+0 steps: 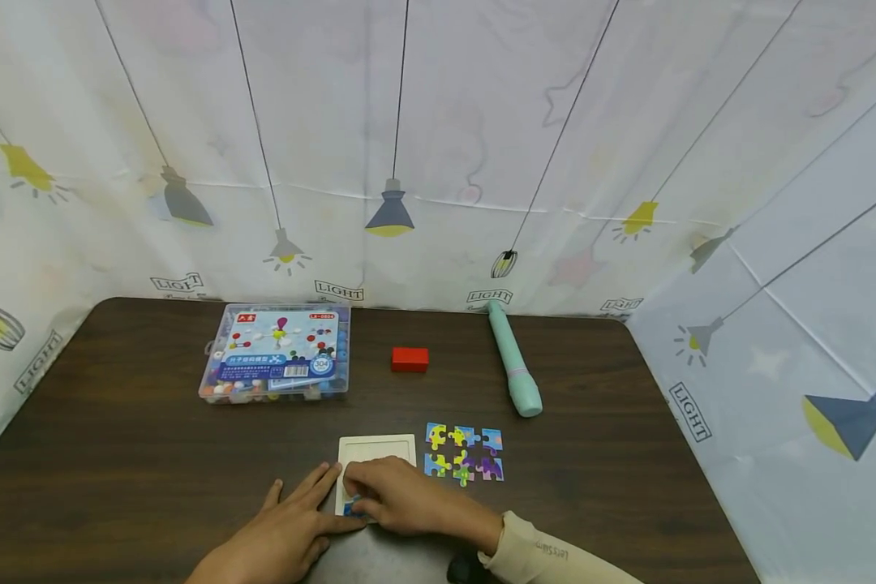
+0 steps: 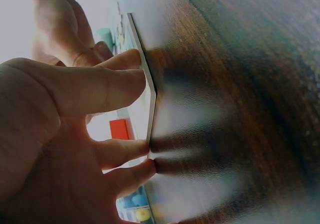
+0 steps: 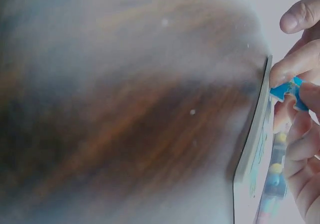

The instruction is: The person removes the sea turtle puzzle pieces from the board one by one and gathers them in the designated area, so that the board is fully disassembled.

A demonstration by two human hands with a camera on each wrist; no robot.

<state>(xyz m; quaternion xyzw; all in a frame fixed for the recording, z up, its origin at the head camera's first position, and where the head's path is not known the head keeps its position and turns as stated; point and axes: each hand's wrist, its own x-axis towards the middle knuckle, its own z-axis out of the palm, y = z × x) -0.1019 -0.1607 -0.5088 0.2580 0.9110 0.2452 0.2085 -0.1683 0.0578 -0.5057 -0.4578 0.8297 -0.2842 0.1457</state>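
Observation:
A small pale puzzle tray (image 1: 376, 440) lies at the front of the table. My left hand (image 1: 281, 535) rests on its left side and lower left corner, fingers extended; in the left wrist view its fingertips (image 2: 145, 168) touch the tray's edge. Over the tray's lower part, my right hand (image 1: 412, 496) pinches a blue puzzle piece (image 3: 283, 90) between thumb and fingers, tilted close above the tray in the right wrist view. Blue print shows at the tray's lower left, partly covered by the right hand. Several loose puzzle pieces (image 1: 491, 469) lie in two rows to the right.
Behind the tray stands a clear plastic box (image 1: 277, 353) of coloured balls with a printed label. A red block (image 1: 410, 359) sits right of it, and a mint-green stick-shaped object (image 1: 513, 361) lies farther right. A printed curtain (image 1: 438, 243) hangs along the table's back edge.

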